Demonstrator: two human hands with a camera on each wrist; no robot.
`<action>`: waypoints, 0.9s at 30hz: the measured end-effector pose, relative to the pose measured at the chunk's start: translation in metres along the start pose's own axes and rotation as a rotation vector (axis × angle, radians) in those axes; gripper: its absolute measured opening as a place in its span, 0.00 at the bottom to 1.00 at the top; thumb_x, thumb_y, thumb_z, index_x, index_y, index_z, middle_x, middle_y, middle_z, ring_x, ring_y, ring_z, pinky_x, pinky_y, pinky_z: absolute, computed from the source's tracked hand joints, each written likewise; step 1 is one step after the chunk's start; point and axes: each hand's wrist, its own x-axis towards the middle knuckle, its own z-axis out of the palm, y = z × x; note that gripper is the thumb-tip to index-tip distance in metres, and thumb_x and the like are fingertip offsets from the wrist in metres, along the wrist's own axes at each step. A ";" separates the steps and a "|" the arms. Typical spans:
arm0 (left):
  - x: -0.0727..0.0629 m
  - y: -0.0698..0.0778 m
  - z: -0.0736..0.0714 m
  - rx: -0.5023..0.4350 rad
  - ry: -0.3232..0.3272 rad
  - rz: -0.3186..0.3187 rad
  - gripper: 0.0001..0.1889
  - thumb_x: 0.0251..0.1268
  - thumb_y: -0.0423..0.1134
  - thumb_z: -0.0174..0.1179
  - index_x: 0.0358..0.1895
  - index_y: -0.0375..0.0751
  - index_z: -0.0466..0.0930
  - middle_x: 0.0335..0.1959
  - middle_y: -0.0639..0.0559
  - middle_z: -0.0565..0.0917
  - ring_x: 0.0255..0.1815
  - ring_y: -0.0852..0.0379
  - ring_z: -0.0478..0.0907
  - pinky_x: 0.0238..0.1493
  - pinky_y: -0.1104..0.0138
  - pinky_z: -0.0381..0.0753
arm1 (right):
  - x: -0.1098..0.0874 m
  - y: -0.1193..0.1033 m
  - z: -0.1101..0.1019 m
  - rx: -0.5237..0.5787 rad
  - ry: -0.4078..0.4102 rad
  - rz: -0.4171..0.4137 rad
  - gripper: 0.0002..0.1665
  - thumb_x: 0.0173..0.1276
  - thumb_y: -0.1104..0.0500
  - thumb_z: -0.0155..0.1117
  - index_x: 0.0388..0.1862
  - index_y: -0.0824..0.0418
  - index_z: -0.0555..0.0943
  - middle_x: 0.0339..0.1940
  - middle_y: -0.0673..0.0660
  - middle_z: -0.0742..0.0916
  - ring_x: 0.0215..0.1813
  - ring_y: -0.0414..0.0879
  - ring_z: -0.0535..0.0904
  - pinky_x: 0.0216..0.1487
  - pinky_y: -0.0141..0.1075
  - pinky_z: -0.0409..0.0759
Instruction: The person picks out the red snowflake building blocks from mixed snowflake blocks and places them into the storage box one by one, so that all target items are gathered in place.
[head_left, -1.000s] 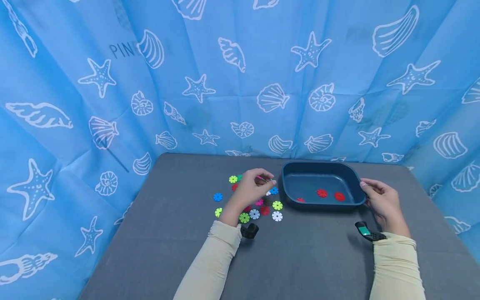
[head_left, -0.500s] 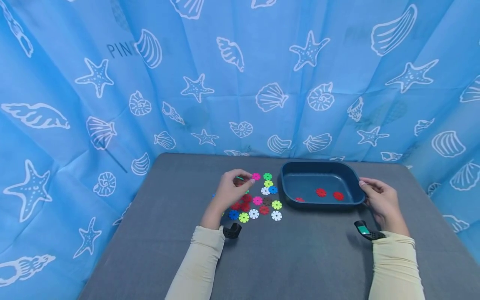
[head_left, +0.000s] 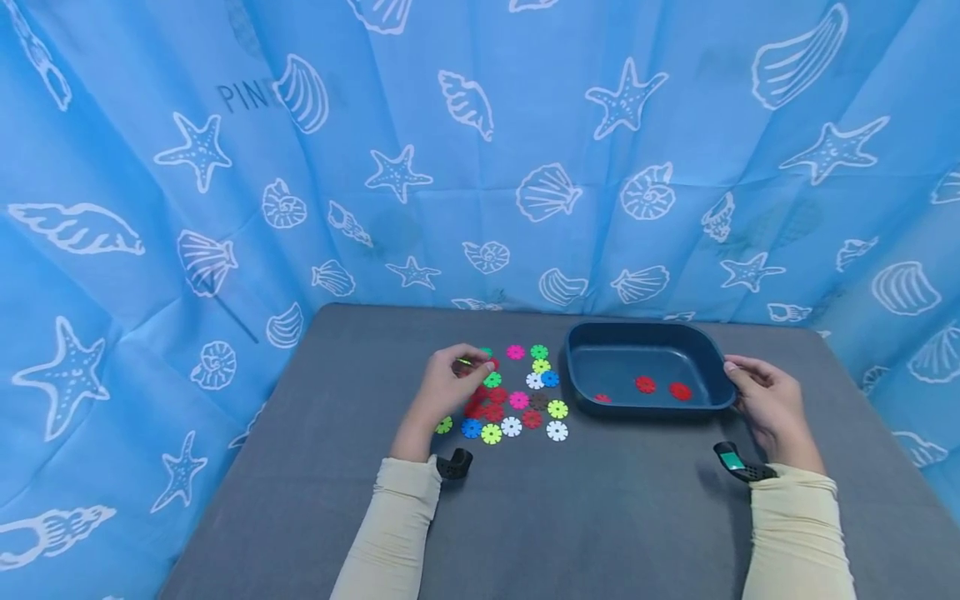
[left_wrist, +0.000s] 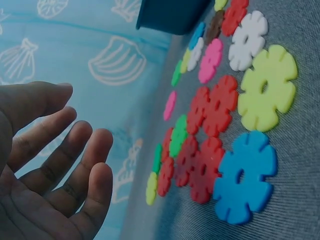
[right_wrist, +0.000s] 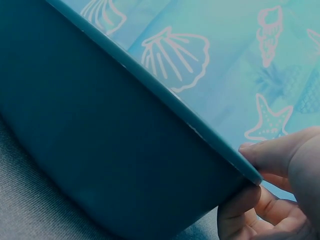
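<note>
My left hand hovers over the left part of a spread of plastic snowflake discs. Its fingers are loosely bent with nothing between them in the left wrist view. Near that hand lie several red discs, a blue disc and a yellow-green disc. At the right, my right hand pinches the rim of a dark blue rectangular tub, thumb over the edge and fingers beneath it. Inside the tub are three red discs, lying apart on its floor.
Pink discs, white discs and a brown disc lie among the others, left of the tub. A grey cloth covers the table. Behind it hangs a blue curtain with white shell prints.
My left hand has moved left, away from the tub. A pink disc it held a second ago now lies on the table near the green one. The right hand stays at the tub's rim.
</note>
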 end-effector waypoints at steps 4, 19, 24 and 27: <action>0.000 -0.004 0.001 -0.011 0.002 -0.007 0.13 0.75 0.42 0.68 0.54 0.39 0.88 0.50 0.48 0.87 0.44 0.52 0.84 0.48 0.58 0.87 | -0.001 0.000 -0.003 0.008 -0.006 -0.001 0.19 0.79 0.48 0.66 0.63 0.54 0.81 0.42 0.37 0.85 0.39 0.31 0.84 0.34 0.27 0.85; 0.002 -0.024 0.001 0.078 0.046 -0.036 0.20 0.67 0.35 0.74 0.59 0.35 0.85 0.59 0.37 0.81 0.60 0.40 0.82 0.61 0.47 0.84 | -0.001 0.001 -0.002 -0.064 -0.004 0.013 0.24 0.80 0.47 0.63 0.69 0.55 0.79 0.43 0.36 0.83 0.40 0.29 0.83 0.35 0.26 0.85; 0.002 -0.026 0.001 0.097 0.046 -0.040 0.20 0.65 0.36 0.75 0.58 0.36 0.85 0.58 0.39 0.81 0.60 0.39 0.81 0.61 0.46 0.84 | -0.001 -0.001 0.000 -0.065 0.002 0.023 0.22 0.80 0.47 0.63 0.67 0.53 0.80 0.43 0.36 0.83 0.41 0.30 0.82 0.35 0.26 0.84; 0.002 -0.028 0.001 0.116 0.039 -0.046 0.20 0.65 0.37 0.75 0.58 0.38 0.85 0.57 0.39 0.81 0.60 0.40 0.81 0.60 0.47 0.84 | 0.000 -0.003 0.002 -0.094 0.009 0.023 0.23 0.81 0.46 0.62 0.68 0.53 0.80 0.43 0.35 0.82 0.41 0.30 0.82 0.36 0.26 0.84</action>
